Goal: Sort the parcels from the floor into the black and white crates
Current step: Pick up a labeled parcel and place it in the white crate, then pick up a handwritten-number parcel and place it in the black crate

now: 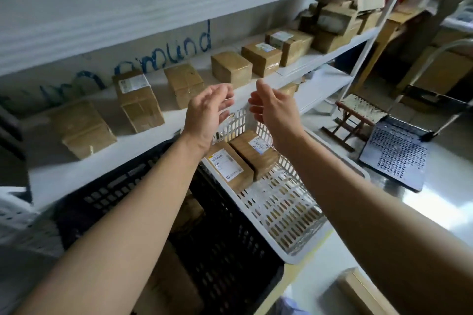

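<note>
Both my arms reach forward over the crates. My left hand (pixel 206 116) and my right hand (pixel 275 112) face each other with palms inward, fingers apart, and nothing between them. Below them stands the white crate (pixel 286 215), holding two brown parcels with labels (pixel 230 167) (pixel 256 152) side by side at its far end. To its left is the black crate (pixel 225 245), with brown parcels (pixel 189 210) dimly visible inside, partly hidden by my left forearm. One brown parcel (pixel 363 291) lies on the floor at the bottom right.
A white shelf (pixel 153 130) behind the crates carries a row of several brown boxes (pixel 138 102), with a heap of cartons (pixel 337 20) at its right end. A wooden stool (pixel 355 117), a dark perforated crate (pixel 396 151) and a trolley frame (pixel 435 100) stand on the floor to the right.
</note>
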The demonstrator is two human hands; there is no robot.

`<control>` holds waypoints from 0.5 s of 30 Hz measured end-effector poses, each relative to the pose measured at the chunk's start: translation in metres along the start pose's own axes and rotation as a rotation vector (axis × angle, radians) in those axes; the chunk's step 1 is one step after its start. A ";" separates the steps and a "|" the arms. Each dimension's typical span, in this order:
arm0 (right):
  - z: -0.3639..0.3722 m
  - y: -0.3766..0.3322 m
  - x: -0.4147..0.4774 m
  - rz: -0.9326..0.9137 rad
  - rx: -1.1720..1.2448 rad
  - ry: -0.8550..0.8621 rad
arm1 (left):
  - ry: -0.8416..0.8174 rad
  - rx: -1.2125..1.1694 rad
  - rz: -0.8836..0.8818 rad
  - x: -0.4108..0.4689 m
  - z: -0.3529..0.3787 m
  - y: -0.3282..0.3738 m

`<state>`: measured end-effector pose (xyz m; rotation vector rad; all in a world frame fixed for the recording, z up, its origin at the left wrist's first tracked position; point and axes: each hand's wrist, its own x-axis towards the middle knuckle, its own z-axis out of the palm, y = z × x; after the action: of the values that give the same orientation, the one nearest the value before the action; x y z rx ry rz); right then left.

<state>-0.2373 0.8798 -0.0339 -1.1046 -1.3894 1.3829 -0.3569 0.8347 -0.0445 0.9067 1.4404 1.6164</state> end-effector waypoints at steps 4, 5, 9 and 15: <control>-0.004 -0.019 -0.073 -0.050 0.059 0.086 | -0.148 -0.004 0.038 -0.056 -0.004 0.021; -0.009 -0.023 -0.090 -0.058 0.072 0.111 | -0.185 -0.014 0.039 -0.068 -0.001 0.026; -0.044 -0.039 -0.149 -0.103 0.075 0.232 | -0.346 -0.048 0.050 -0.119 0.023 0.042; -0.122 -0.043 -0.233 -0.168 0.021 0.453 | -0.594 -0.057 0.066 -0.196 0.085 0.051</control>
<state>-0.0644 0.6829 0.0133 -1.1702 -1.1051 0.9504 -0.1981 0.6936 0.0124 1.2768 0.9524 1.2709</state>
